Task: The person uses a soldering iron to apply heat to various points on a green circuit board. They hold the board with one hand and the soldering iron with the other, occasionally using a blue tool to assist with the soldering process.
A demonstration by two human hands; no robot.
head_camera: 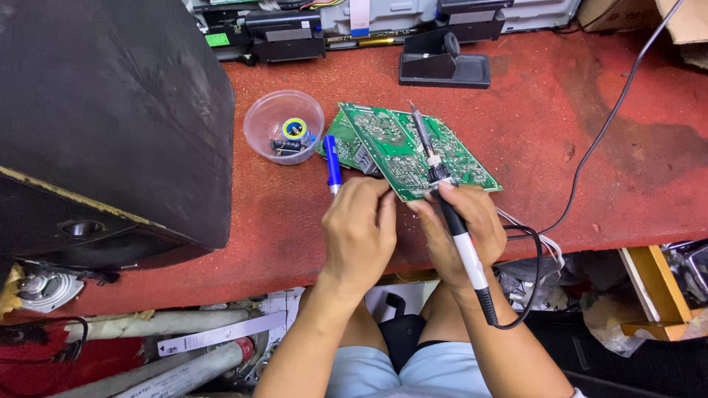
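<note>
The right hand (461, 225) grips the soldering iron (442, 195), its tip resting over the green circuit board (402, 147) on the red bench (560, 133). The left hand (359, 232) pinches the board's near edge; removed capacitors lie in the clear plastic bowl (284, 125), so soldering work appears underway, unfinished.

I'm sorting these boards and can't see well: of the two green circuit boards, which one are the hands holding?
The upper board, tilted with the soldering iron across it. The other board lies flat underneath, toward the plastic bowl, untouched.
</note>
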